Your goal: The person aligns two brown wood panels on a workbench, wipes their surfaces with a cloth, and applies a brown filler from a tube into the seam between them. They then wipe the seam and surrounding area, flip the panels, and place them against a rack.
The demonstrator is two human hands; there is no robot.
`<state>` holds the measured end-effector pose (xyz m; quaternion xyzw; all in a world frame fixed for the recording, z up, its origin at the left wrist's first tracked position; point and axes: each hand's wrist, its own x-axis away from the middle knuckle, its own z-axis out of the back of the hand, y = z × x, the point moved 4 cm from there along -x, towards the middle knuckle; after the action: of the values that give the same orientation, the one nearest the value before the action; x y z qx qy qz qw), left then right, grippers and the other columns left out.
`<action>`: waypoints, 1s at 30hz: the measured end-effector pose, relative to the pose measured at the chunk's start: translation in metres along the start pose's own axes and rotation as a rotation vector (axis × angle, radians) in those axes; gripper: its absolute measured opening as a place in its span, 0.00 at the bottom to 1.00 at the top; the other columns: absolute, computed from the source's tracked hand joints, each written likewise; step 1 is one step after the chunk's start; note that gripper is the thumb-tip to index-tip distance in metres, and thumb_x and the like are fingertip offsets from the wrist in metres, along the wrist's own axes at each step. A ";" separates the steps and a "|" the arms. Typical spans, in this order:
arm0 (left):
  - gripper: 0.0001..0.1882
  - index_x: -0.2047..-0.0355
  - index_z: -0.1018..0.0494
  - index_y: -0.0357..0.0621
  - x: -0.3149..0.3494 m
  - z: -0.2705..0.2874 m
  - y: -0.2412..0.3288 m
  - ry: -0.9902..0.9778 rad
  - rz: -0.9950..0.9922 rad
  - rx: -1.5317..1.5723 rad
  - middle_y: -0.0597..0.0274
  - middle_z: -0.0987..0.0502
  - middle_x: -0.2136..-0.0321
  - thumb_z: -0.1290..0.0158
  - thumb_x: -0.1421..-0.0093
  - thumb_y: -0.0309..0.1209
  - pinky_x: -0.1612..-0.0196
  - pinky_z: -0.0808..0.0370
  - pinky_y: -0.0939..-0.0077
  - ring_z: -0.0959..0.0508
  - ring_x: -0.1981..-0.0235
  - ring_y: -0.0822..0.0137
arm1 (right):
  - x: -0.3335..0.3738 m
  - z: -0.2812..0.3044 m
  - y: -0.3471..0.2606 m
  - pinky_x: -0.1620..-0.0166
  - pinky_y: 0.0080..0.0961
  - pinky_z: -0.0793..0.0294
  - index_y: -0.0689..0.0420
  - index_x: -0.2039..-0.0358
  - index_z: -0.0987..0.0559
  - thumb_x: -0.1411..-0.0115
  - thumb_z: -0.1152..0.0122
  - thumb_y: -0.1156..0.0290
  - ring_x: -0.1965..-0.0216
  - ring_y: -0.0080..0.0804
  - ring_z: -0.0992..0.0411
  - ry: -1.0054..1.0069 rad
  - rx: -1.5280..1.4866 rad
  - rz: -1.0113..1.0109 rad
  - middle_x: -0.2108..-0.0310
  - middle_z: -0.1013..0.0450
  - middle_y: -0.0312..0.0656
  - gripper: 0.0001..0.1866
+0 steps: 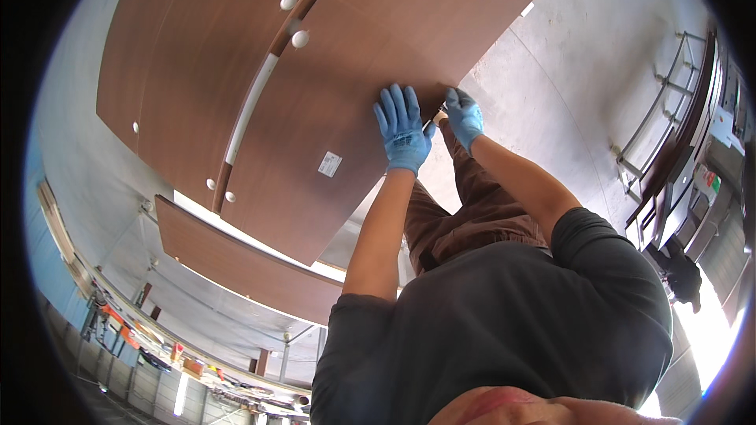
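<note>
A large brown wood-look panel [315, 118] spreads before me, with a white label [330, 163] stuck on it. My left hand [404, 132], in a blue glove, lies flat on it near the edge, fingers spread. At that same edge my right hand [466, 116], also gloved, is closed with its fingers drawn together. A thin dark thing shows by its fingertips, too small to name. Beside this panel lies a second brown panel [189, 55]. Several white round pads, such as this pad [300, 38], sit along the strip between them.
A narrower brown board [236, 264] lies at the lower left. Tools and small goods crowd a long bench [213, 366] beyond it. On the right stands a metal-railed rack [657, 114], with stacked boards behind. My legs [472, 197] are close to the panel's edge, over grey floor.
</note>
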<state>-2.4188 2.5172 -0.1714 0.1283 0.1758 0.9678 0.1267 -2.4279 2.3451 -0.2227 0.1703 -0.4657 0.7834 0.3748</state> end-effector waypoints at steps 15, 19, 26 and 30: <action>0.56 0.24 0.49 0.33 -0.015 -0.031 0.025 -0.040 0.026 -0.330 0.29 0.47 0.24 0.30 0.42 0.46 0.23 0.55 0.27 0.50 0.23 0.24 | -0.015 0.009 -0.010 0.50 0.44 0.20 0.62 0.56 0.12 0.27 0.43 0.49 0.55 0.55 0.16 -0.044 0.004 -0.257 0.60 0.16 0.60 0.26; 0.57 0.23 0.50 0.33 -0.014 -0.029 0.027 -0.033 -0.004 -0.327 0.30 0.48 0.23 0.31 0.42 0.46 0.22 0.56 0.28 0.51 0.22 0.24 | -0.012 0.015 -0.017 0.47 0.43 0.21 0.61 0.51 0.13 0.27 0.43 0.49 0.51 0.55 0.16 -0.044 -0.036 -0.223 0.56 0.16 0.59 0.26; 0.58 0.22 0.52 0.32 -0.009 -0.031 0.029 0.000 -0.046 -0.354 0.32 0.49 0.22 0.31 0.42 0.46 0.22 0.57 0.29 0.51 0.22 0.24 | -0.006 0.024 -0.024 0.45 0.43 0.22 0.61 0.52 0.13 0.26 0.44 0.50 0.49 0.56 0.18 -0.089 -0.075 -0.285 0.55 0.16 0.59 0.25; 0.58 0.22 0.52 0.32 -0.010 -0.029 0.035 -0.032 -0.041 -0.404 0.32 0.50 0.22 0.32 0.41 0.46 0.22 0.55 0.30 0.51 0.23 0.24 | -0.005 0.022 -0.017 0.45 0.42 0.21 0.59 0.49 0.14 0.25 0.46 0.50 0.50 0.54 0.17 -0.089 -0.099 -0.258 0.56 0.15 0.55 0.25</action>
<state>-2.4250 2.4736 -0.1865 0.1120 -0.0215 0.9784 0.1723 -2.4133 2.3291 -0.2044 0.2449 -0.4941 0.6964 0.4593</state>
